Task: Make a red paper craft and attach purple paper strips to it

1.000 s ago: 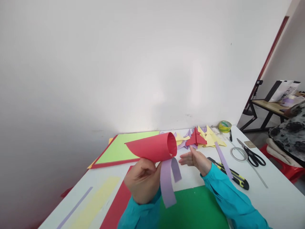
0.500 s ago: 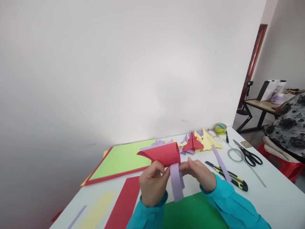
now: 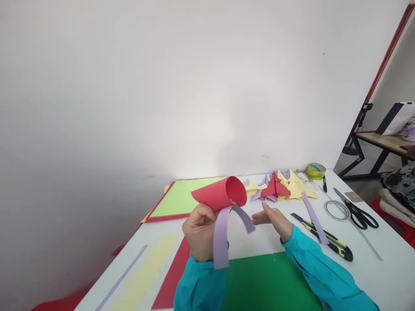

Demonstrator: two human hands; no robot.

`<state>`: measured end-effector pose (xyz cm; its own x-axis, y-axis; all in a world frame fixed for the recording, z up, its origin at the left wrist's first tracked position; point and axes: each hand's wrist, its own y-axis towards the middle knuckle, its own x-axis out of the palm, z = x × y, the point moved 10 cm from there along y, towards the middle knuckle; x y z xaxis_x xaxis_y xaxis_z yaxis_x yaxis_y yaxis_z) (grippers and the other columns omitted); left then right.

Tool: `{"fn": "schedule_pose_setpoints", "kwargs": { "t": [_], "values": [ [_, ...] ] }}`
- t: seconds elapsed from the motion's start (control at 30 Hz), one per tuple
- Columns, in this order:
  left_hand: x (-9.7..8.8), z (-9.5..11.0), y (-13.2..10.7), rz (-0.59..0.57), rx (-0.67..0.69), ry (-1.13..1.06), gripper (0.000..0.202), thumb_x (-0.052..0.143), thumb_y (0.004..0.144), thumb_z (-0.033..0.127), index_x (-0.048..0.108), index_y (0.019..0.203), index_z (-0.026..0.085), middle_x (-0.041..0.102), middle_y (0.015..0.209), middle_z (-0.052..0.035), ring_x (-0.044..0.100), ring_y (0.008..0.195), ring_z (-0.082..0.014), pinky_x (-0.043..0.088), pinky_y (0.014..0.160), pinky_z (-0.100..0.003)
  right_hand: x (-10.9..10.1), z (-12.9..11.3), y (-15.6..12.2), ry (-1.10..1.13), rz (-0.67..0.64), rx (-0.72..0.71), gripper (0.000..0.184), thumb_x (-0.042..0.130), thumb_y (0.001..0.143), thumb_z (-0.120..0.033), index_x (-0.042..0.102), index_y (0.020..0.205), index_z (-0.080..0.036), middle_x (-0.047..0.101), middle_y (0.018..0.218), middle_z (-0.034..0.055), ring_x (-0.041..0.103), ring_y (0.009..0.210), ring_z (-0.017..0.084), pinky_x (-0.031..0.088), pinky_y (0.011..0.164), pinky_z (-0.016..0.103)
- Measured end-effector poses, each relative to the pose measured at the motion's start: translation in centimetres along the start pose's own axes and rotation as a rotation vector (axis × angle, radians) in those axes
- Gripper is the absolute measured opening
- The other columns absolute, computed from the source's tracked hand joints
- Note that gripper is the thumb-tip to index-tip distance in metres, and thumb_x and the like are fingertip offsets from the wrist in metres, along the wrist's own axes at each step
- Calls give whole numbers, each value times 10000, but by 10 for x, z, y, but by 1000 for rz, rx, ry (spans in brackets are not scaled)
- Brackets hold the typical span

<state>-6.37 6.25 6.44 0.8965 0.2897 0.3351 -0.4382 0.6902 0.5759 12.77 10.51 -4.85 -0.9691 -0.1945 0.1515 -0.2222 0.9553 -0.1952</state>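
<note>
My left hand (image 3: 201, 231) is closed on a rolled red paper tube (image 3: 217, 193), cut slanting at its left end, with its round opening turned to the right. A curved lilac paper strip (image 3: 221, 237) hangs in an arch from the tube's underside near that opening, one end drooping in front of my left wrist. To the right, my right hand (image 3: 272, 219) has its fingers stretched out and holds nothing. Its fingertips are close to the strip's right end; whether they touch it I cannot tell. Below lies a green sheet (image 3: 266, 280).
Folded paper shapes (image 3: 275, 186) line the wall. At right lie a utility knife (image 3: 337, 246), a loose lilac strip (image 3: 314, 218), black scissors (image 3: 358, 214), a tape ring (image 3: 337, 210) and yellow tape (image 3: 316, 171). Light green sheets (image 3: 181, 198) lie at back left, a red strip (image 3: 171, 276) nearer.
My right hand has come away from the strip and tube, moving right. The tube has turned so its opening shows more, and the strip now spreads in a wider arch. The view has shifted left.
</note>
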Motion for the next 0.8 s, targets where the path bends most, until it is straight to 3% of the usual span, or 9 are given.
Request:
{"fn": "schedule_pose_setpoints", "kwargs": {
  "t": [0.13,0.27,0.43,0.57,0.8],
  "values": [
    [4,-12,2,-27,-109,-22,368,785,506,140,419,506,176,482,403,76,404,378,-69,325,377,-189,-7,-32,-16,-72,32,-163,761,277,772,-741,728,773,-127,714,863,153,641,900,269,380,913,445],
    [26,-18,-6,-135,-228,21,387,778,501,162,392,479,176,457,413,69,368,377,-60,298,361,-185,16,-56,-42,68,-192,-254,711,291,798,-712,725,849,-151,696,962,143,609,950,269,413,848,422],
    [38,-19,-13,-221,-240,116,357,727,551,154,378,482,185,411,427,66,347,410,-64,271,365,-183,32,-54,-49,64,-274,-257,588,412,819,-628,686,1035,-155,687,1000,133,626,887,253,429,834,430],
    [39,-26,-15,-272,-239,150,353,732,537,162,385,477,189,422,428,58,367,411,-74,283,363,-191,36,-53,-47,130,-288,-252,614,385,830,-628,691,1028,-134,691,992,133,632,891,254,415,888,441],
    [21,-15,-7,-89,-192,92,357,771,477,147,415,459,175,445,397,70,358,370,-60,265,343,-177,32,-26,-33,235,-212,-83,664,382,811,-657,717,930,-96,718,899,145,652,912,270,366,972,473]
  ]
}}
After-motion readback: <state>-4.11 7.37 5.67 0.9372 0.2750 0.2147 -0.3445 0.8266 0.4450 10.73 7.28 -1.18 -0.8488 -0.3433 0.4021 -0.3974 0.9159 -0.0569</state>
